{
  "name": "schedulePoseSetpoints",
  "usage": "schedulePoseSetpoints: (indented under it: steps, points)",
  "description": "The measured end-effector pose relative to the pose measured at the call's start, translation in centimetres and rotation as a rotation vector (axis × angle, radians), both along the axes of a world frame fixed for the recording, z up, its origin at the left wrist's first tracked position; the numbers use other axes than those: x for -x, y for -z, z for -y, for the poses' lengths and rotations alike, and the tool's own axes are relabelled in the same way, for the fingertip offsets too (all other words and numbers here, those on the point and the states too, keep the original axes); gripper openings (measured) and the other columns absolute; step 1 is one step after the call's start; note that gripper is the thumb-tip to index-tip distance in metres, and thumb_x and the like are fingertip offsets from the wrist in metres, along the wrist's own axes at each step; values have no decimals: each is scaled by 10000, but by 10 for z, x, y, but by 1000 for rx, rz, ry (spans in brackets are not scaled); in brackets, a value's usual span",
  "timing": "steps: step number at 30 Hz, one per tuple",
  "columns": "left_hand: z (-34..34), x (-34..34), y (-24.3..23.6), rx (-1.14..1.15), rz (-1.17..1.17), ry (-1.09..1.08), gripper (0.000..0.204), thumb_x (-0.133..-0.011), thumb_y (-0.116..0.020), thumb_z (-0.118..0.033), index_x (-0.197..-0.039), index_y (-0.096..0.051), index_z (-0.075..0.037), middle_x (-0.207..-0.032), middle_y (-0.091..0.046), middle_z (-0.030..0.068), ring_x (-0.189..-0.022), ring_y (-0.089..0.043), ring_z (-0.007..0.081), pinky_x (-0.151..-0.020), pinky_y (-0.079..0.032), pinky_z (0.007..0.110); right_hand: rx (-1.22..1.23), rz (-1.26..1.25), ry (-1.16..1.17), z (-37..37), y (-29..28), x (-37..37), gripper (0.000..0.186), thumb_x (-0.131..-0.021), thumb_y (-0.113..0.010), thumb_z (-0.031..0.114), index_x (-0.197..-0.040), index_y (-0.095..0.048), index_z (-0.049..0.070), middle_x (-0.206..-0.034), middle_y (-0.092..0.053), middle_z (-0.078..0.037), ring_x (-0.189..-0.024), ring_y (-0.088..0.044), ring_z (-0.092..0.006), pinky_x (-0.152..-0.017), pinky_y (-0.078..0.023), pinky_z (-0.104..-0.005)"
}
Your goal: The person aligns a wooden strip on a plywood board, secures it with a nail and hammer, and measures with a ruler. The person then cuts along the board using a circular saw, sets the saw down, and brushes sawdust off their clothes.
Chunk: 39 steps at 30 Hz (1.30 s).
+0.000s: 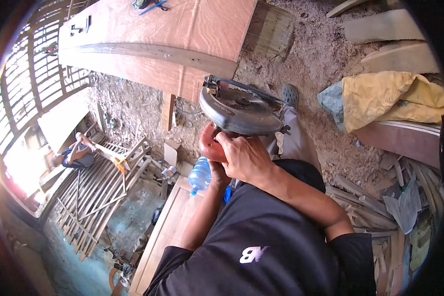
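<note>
Circular saw [241, 106], with a rounded grey metal blade guard and a curved red handle [211, 144], is held in front of the person's body, its upper left end overlapping the near right corner of a broad desk [128, 24] topped with reddish-brown plywood; whether it touches that corner cannot be told. Dark lettering is printed along the guard's curved face, small and blurred, while a bold white letter-shaped logo [254, 254] shows clearly on the chest of the black short-sleeved shirt [286, 217]. The guard's long axis slants from upper left to lower right, the saw turned so that its flat round side faces mostly upward and away, and the red handle juts from the lower left toward the person. The right hand [247, 157] lies over the handle with its fingers curled in at the grip opening, bent close around the red part. The left hand [219, 173] is just below, against the handle's underside; its fingers are largely hidden, so how they are set cannot be told. On the desk lie a long grey-brown wooden strip [182, 56] and a slim blue stick-shaped tool [153, 8]. A clear blue plastic water bottle [200, 172] is on the ground beyond the left hand, and a crumpled yellow cloth [380, 93] lies well apart at the right.
</note>
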<state>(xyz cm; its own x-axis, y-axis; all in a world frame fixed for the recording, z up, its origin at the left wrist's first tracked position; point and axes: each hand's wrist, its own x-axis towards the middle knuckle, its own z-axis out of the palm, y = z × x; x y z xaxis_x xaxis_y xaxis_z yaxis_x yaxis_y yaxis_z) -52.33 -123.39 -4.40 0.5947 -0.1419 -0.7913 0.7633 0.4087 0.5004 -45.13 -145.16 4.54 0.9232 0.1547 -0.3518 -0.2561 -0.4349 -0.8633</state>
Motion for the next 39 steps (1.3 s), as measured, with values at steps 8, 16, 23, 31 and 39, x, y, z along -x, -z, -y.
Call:
schedulePoseSetpoints:
  steps: [8, 16, 23, 31, 39]
  points:
    - [2, -10, -4, -32, 36, 16, 968, -905, -681, -670, -1637, -337, -138, -1596, -458, 77, -1458, -473, 254, -1205, -411, 458, -12, -30, -3, 4, -6, -4, 487, -764, -795, 140, -1213, -644, 26, -964, -754, -235, -908, -743, -422, -863, -559, -530]
    - [5, -24, -4, -43, 67, 20, 975, -900, -680, -672, -1641, -332, -143, -1592, -455, 77, -1456, -471, 252, -1199, -415, 457, -2, -71, -20, 0, -5, -5, 555, -771, -801, 150, -1285, -627, 31, -978, -759, -233, -933, -742, -429, -895, -548, -541]
    - [9, -30, -2, -50, 82, 27, 981, -895, -678, -674, -1645, -328, -147, -1589, -453, 77, -1454, -469, 250, -1194, -419, 456, -28, -84, -8, 0, -5, -4, 527, -766, -805, 142, -1251, -637, 26, -972, -757, -237, -930, -743, -426, -903, -549, -542]
    - [7, -34, 1, -45, 56, 37, 988, -890, -677, -676, -1649, -324, -152, -1586, -451, 77, -1452, -468, 248, -1188, -422, 455, -17, -83, -28, 2, -5, -7, 479, -777, -790, 111, -1222, -635, 27, -973, -753, -246, -919, -740, -433, -852, -563, -540]
    - [7, -50, -23, -78, 98, 106, 995, -885, -676, -678, -1653, -319, -157, -1582, -448, 78, -1449, -466, 246, -1182, -426, 453, -84, -52, -30, 3, -25, -20, 425, -831, -779, 136, -1215, -628, 35, -936, -742, -270, -913, -724, -472, -812, -567, -557]
